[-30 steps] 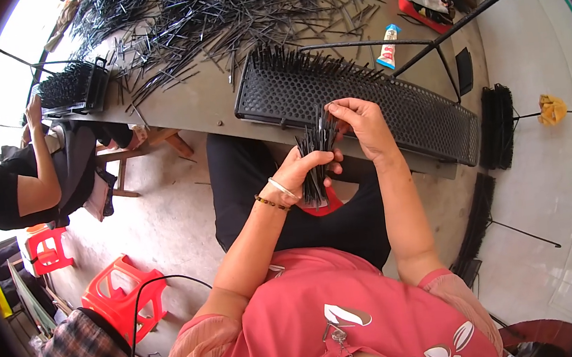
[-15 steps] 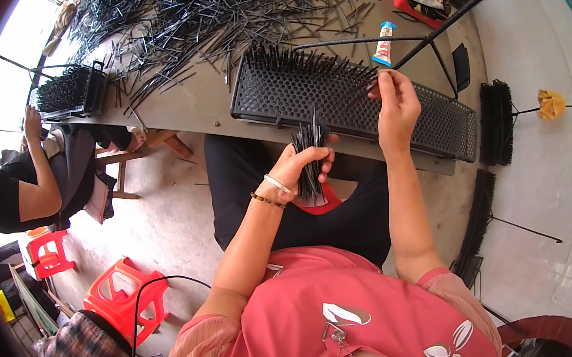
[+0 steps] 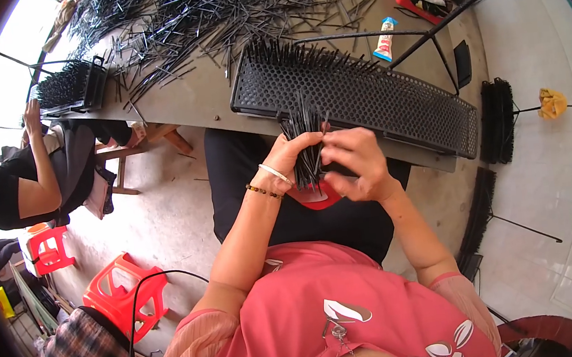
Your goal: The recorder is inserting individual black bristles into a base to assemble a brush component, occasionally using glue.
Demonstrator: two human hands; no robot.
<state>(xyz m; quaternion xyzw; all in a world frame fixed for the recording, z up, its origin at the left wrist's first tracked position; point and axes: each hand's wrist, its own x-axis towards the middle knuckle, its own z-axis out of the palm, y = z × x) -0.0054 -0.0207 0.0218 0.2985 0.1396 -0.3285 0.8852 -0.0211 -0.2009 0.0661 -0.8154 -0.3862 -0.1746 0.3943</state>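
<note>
My left hand [image 3: 292,155] is closed around an upright bundle of thin black bristle strips [image 3: 307,150], held above my lap just in front of the table edge. My right hand [image 3: 361,160] is at the bundle's right side, fingers bent and the thumb apart from them, slightly blurred; its fingertips reach the strips. Beyond both hands, a long black perforated brush base [image 3: 354,98] lies slanted on the table. Black bristles [image 3: 308,57] stand along its far side, densest at the left end, while its nearer holes show no bristles.
Loose black strips [image 3: 213,19] are heaped across the table's far side. A black metal rod frame [image 3: 463,10] crosses over the brush base near a small wrapped packet [image 3: 384,39]. At left, another person [image 3: 26,164] sits by a second brush base [image 3: 71,86]. Red stools [image 3: 127,293] stand lower left.
My right hand has come down and left from the brush base's bristle row to the bundle. The left hand still grips the bundle, almost in place.
</note>
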